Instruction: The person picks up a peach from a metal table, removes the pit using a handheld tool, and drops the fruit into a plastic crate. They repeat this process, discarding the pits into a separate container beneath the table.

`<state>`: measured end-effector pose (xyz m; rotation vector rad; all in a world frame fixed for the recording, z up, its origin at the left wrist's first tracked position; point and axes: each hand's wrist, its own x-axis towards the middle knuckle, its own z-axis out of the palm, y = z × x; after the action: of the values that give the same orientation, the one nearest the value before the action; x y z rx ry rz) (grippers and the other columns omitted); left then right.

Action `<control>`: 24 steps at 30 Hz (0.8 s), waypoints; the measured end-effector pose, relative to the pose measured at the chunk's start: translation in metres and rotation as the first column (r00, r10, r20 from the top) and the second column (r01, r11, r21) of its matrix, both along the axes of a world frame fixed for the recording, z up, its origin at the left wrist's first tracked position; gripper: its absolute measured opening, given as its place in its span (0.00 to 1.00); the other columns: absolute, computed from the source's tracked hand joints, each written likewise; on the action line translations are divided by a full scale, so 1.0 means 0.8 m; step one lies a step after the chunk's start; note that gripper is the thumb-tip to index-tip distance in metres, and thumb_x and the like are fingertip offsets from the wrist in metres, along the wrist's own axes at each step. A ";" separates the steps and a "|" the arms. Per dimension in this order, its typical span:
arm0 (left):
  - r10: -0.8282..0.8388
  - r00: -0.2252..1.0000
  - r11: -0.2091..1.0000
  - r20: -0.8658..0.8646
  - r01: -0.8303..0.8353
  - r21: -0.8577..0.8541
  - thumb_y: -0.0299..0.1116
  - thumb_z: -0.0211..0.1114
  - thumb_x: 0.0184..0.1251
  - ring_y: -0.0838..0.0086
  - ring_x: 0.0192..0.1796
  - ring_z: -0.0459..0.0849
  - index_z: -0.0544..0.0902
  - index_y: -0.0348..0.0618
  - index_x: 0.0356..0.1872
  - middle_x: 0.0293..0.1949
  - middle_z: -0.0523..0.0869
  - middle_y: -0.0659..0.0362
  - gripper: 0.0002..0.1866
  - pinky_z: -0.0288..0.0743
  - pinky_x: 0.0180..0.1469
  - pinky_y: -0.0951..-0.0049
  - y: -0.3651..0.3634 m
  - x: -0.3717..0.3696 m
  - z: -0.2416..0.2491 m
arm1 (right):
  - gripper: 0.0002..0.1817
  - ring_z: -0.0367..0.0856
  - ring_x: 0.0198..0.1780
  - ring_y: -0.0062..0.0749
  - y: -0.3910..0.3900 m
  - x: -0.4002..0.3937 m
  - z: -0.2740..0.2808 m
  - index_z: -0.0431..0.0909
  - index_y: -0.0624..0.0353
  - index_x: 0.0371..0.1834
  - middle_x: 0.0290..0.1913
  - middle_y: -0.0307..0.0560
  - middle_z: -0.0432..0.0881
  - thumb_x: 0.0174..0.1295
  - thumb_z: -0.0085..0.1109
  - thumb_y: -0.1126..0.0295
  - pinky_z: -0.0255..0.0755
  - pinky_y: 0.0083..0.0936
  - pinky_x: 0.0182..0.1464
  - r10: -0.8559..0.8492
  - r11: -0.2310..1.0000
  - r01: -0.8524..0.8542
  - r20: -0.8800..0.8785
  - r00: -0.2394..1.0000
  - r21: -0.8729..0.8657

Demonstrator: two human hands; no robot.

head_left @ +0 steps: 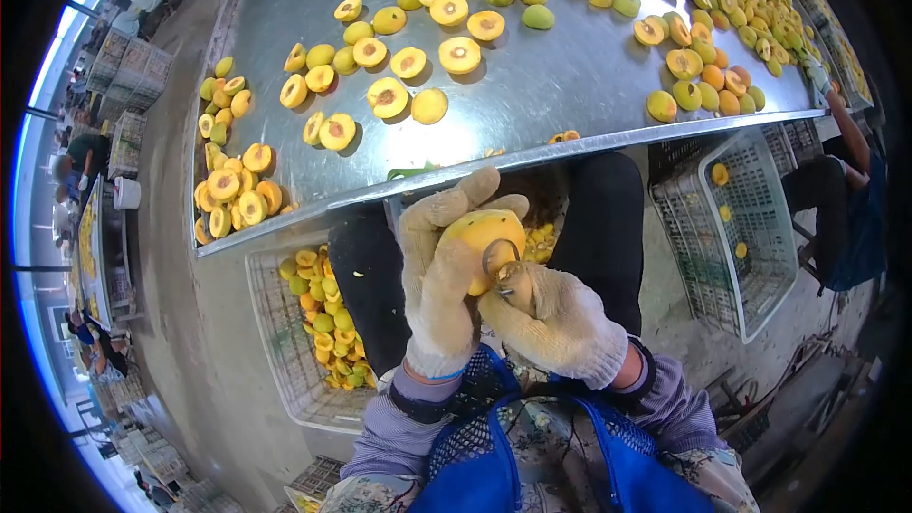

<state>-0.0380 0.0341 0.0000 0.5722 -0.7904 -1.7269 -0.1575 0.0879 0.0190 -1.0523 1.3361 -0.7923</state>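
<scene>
My left hand (432,275), in a pale knit glove, is wrapped round a yellow peach half (473,239) above my lap. My right hand (560,328), gloved the same way, grips a small looped metal pitting knife (506,291). Its curved blade lies against the near side of the peach, and most of its handle is hidden in my fingers. Just beyond my hands runs the front edge of a metal table (361,192). Cut peach halves (388,97) are spread over it, many with cut faces up and brown centres showing.
A crate (271,342) of peach halves stands at my left knee. Another crate (750,228), with a few halves, stands to the right. A heap of peaches (731,9) lies at the table's far right, where a co-worker's gloved hand (817,74) reaches in. Peach scraps (540,242) lie between my knees.
</scene>
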 end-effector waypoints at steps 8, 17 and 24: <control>0.165 0.811 0.933 0.561 0.056 -0.355 0.26 0.58 0.66 0.63 0.53 0.82 0.78 0.32 0.53 0.53 0.81 0.47 0.15 0.74 0.56 0.67 -0.007 0.012 0.023 | 0.11 0.71 0.14 0.20 -0.007 -0.025 0.010 0.75 0.60 0.32 0.18 0.39 0.76 0.67 0.54 0.63 0.64 0.18 0.17 0.111 0.925 -0.305 0.606 0.788 0.227; -0.129 0.982 0.990 0.135 0.135 -0.039 0.36 0.61 0.64 0.57 0.64 0.76 0.62 0.36 0.69 0.65 0.72 0.45 0.33 0.72 0.63 0.61 -0.011 0.002 0.032 | 0.10 0.69 0.18 0.13 -0.013 -0.037 0.029 0.75 0.57 0.30 0.17 0.33 0.72 0.67 0.55 0.65 0.63 0.15 0.20 -0.105 0.928 -0.130 0.580 0.808 0.349; -0.207 0.949 0.978 0.238 0.202 0.044 0.56 0.51 0.73 0.68 0.58 0.79 0.66 0.33 0.66 0.56 0.79 0.48 0.35 0.73 0.61 0.70 -0.022 0.023 0.010 | 0.10 0.76 0.21 0.26 -0.006 -0.027 0.015 0.77 0.59 0.32 0.22 0.41 0.78 0.65 0.58 0.64 0.71 0.23 0.29 0.100 0.995 -0.101 0.114 0.988 0.006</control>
<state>-0.0194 0.0165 0.0080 0.7449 -1.0361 -1.8783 -0.1794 0.0831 0.0314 -1.0414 1.1813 -0.7567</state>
